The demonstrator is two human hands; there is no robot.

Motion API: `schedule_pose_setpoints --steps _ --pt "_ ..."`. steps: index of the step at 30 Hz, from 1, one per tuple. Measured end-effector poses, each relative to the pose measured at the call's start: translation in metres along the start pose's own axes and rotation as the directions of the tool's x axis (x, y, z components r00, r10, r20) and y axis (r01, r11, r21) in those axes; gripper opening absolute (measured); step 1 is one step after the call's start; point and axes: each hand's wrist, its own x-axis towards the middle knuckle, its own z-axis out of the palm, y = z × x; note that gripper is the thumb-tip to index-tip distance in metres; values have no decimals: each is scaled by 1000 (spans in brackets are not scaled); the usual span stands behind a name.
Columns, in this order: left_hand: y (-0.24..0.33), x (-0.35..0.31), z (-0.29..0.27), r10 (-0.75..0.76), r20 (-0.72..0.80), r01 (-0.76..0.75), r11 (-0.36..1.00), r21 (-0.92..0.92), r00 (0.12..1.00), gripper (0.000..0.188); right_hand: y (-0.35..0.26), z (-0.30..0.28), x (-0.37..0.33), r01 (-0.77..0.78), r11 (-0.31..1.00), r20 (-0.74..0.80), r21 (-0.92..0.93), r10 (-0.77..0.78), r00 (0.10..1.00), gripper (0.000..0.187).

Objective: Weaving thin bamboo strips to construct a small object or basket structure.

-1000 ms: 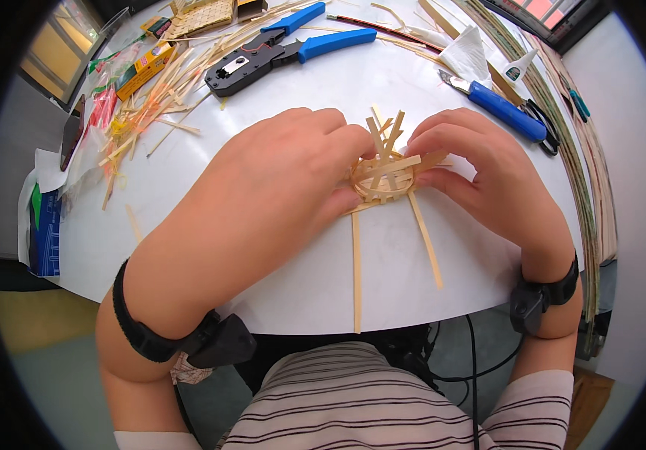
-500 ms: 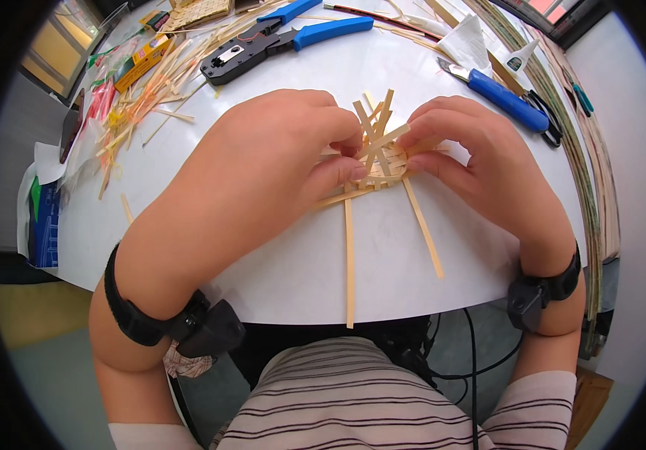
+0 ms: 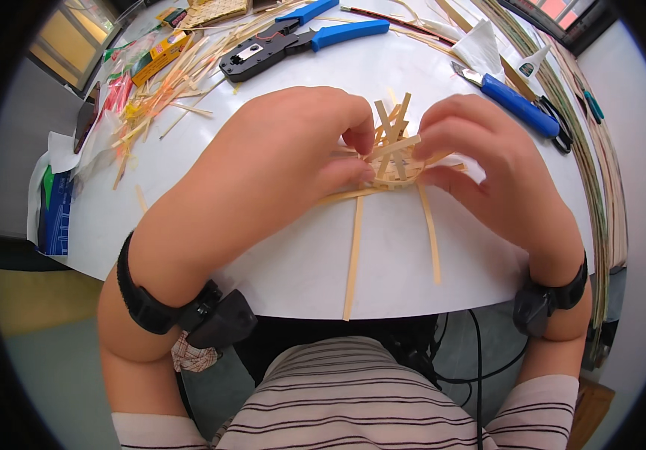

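Observation:
A small woven piece of pale bamboo strips (image 3: pixel 399 171) sits on the white table between my hands. Several strip ends cross and stick up from it, and two long strips (image 3: pixel 353 255) hang toward me over the table. At the weave's left side, my left hand (image 3: pixel 315 139) is closed in a pinch, thumb and fingers on its edge. My right hand (image 3: pixel 480 150) curves around the right side, thumb and fingertips apart, close against the strip ends. Its fingertips are slightly blurred, and the far side of the weave is partly hidden.
Beyond my left hand lie a blue-handled crimping tool (image 3: pixel 263 51), loose strips (image 3: pixel 165 101) and a yellow box (image 3: pixel 160 58). At the right are a blue utility knife (image 3: pixel 518 103), black scissors (image 3: pixel 560 124), a small white glue bottle (image 3: pixel 533 62) and long bamboo lengths (image 3: pixel 574 142).
The thumb and fingers of my right hand have spread apart at the weave's right edge. My left hand keeps its pinch. The whole view has shifted slightly.

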Motion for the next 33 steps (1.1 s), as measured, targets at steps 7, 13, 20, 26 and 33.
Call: schedule_pose_setpoints --steps 7,13,20,26,33 --pt "-2 -1 0 110 -23 -108 990 87 994 19 -6 7 -1 148 986 32 -81 -146 989 21" --pt "-2 1 1 101 -21 -99 991 91 995 18 -5 11 -2 139 986 -4 -95 -140 990 20" --pt "-2 -1 5 96 -26 -94 993 74 995 20 -12 14 -1 268 923 12 -278 -275 961 19" --pt "-3 0 6 130 -27 -126 983 131 991 24 -12 12 -3 250 941 36 -228 -249 968 20" --pt "9 -2 2 37 -41 -31 989 143 998 31 -12 8 -6 167 964 30 -207 -164 986 18"
